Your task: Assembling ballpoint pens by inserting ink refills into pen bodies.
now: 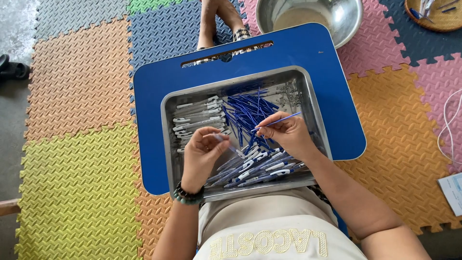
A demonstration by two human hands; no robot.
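Round shiny metal bowl cut off by the top edge. Brown woven basket cut off at the top right corner, blue bits inside too small to tell. Black sandal half gone at the left edge. White paper cut by the right edge. Small grey bits in the far corner of the shiny metal tray too tiny to make out. Bare foot partly hidden behind the blue plastic tabletop.

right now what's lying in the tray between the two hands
In the head view, between the left hand and the right hand lie loose blue refills and assembled pens in the metal tray.
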